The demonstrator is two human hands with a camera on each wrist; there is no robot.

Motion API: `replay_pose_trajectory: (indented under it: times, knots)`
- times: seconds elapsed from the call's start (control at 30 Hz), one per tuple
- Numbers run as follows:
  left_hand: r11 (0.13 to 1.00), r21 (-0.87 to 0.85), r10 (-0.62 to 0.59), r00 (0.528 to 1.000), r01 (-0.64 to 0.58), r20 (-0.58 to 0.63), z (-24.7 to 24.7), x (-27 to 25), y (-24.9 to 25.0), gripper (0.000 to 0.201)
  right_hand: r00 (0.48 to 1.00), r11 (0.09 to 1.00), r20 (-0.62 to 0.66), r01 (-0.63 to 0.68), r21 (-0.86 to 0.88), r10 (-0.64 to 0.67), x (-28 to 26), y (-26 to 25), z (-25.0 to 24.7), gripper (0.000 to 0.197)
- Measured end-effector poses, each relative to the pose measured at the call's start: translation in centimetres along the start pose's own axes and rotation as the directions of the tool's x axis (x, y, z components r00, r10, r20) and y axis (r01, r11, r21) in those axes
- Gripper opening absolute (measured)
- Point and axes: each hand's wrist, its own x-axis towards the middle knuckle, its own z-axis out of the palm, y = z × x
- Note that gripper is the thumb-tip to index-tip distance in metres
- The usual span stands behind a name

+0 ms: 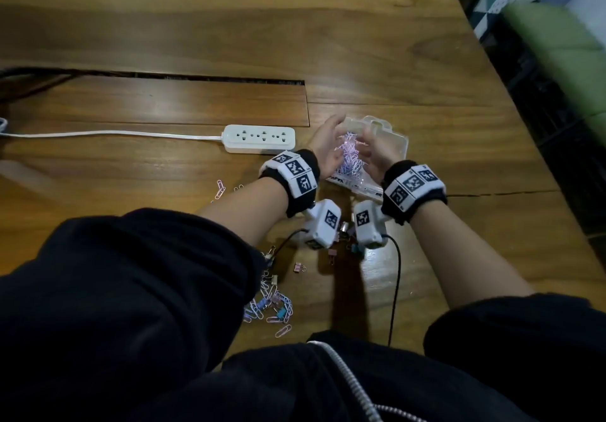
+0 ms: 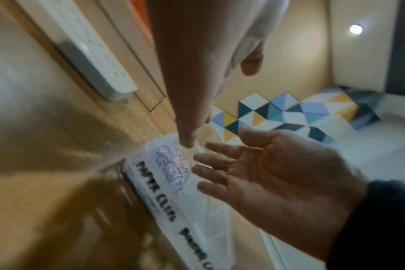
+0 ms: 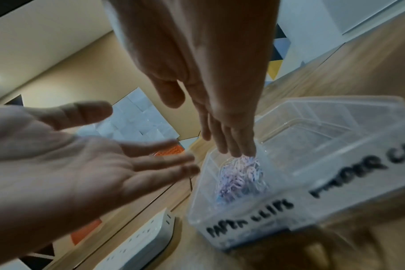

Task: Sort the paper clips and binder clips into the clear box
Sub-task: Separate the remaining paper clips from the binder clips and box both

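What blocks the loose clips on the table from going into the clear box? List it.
Nothing visible. The clear box stands open, lid off; its paper-clip compartment already holds paper clips. Both open hands, left hand and right hand, hover over it.

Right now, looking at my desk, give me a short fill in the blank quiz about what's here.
1. The pile of paper clips lies in the clear box compartment labelled ____.
2. The white power strip lies to the ____ of the box.
3. Both hands, left hand and right hand, are ____, gripping nothing.

Missing words: paper clips; left; open
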Motion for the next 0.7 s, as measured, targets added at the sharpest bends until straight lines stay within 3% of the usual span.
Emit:
replay_pose_trajectory:
  times: [0.07, 0.1, 0.17, 0.23, 0.3, 0.37, 0.43, 0.53, 0.63, 0.7]
  knots:
    - [0.949, 0.309, 0.074, 0.996, -0.057, -0.043, -0.8, -0.7, -0.3, 0.026, 0.997, 0.997, -0.031, 0.076, 0.020, -0.075, -1.1, 1.0, -0.1, 0.017]
    - [0.853, 0.518, 0.114, 0.992, -0.072, -0.050, -1.4, -0.9, -0.6, 0.011, 0.993, 0.993, -0.032, 0.116, 0.002, -0.115, -1.7, 1.7, -0.2, 0.016]
    - [0.552, 0.831, 0.133, 0.991, -0.071, -0.004, -2.7, -1.6, -1.8, 0.007, 0.984, 0.975, -0.023, 0.173, -0.137, -0.178, -2.9, 3.9, -0.3, 0.022]
    - [0.299, 0.951, 0.063, 0.996, -0.078, 0.062, -3.7, -2.4, -3.5, 0.015, 0.978, 0.921, -0.013, 0.190, -0.341, -0.207, -3.9, 6.5, -0.3, 0.028]
    - [0.125, 0.988, 0.003, 0.996, -0.087, 0.087, -4.2, -3.1, -5.4, 0.024, 0.980, 0.836, 0.020, 0.178, -0.519, -0.196, -4.9, 8.9, -0.3, 0.022]
    - [0.037, 0.995, -0.019, 0.996, -0.092, 0.092, -4.1, -3.3, -6.9, 0.028, 0.981, 0.684, 0.064, 0.174, -0.709, -0.183, -5.6, 10.7, -0.6, 0.012]
    - [0.003, 0.996, 0.015, 0.996, -0.086, 0.086, -3.6, -3.2, -7.9, 0.029, 0.975, 0.617, 0.065, 0.186, -0.765, -0.214, -5.6, 11.8, -1.3, 0.014]
    - [-0.041, 0.996, 0.073, 0.994, -0.080, 0.083, -2.9, -2.9, -8.6, 0.032, 0.974, 0.636, 0.020, 0.162, -0.754, -0.224, -5.1, 12.2, -2.1, 0.005]
    - [-0.160, 0.985, 0.099, 0.992, -0.065, 0.082, -2.2, -2.9, -9.3, 0.032, 0.984, 0.689, 0.006, 0.129, -0.713, -0.178, -4.9, 12.2, -2.7, 0.030]
    - [-0.206, 0.976, 0.106, 0.990, -0.068, 0.091, -2.1, -2.8, -9.5, 0.030, 0.986, 0.710, -0.010, 0.113, -0.695, -0.166, -5.0, 12.3, -3.0, 0.035]
